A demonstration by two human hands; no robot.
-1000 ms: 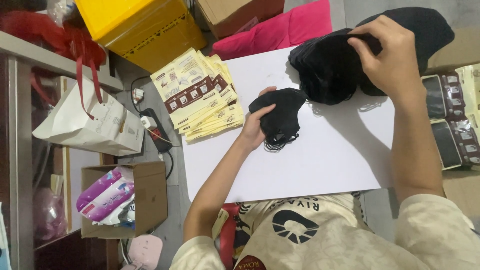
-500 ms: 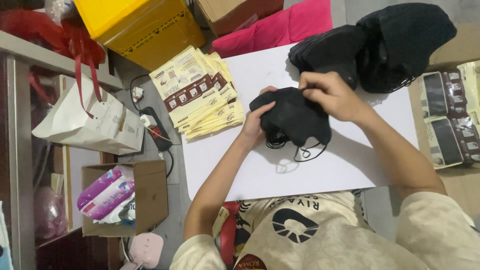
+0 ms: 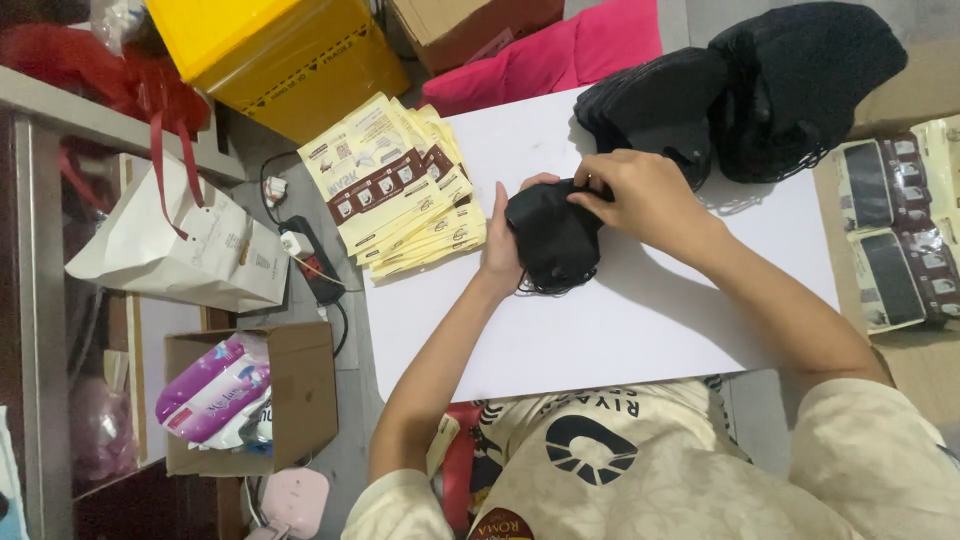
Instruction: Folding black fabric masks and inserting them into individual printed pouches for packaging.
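Together, we held a small stack of black masks (image 3: 553,238) on the white board (image 3: 640,320), left hand (image 3: 503,245) and right hand (image 3: 640,200) clamped around it, probably squaring it beside the cream packets (image 3: 400,190).

Soft, even indoor light fell from above. The white board (image 3: 640,330) at centre was the brightest area, nearly washed out but without hard glare. Faint shadows lay under the right hand (image 3: 645,200) and forearm. The black mask piles (image 3: 760,90) at upper right lost detail in darkness. The left edge was dim. Focus was fair, slightly soft throughout, with mild stretching at the corners.
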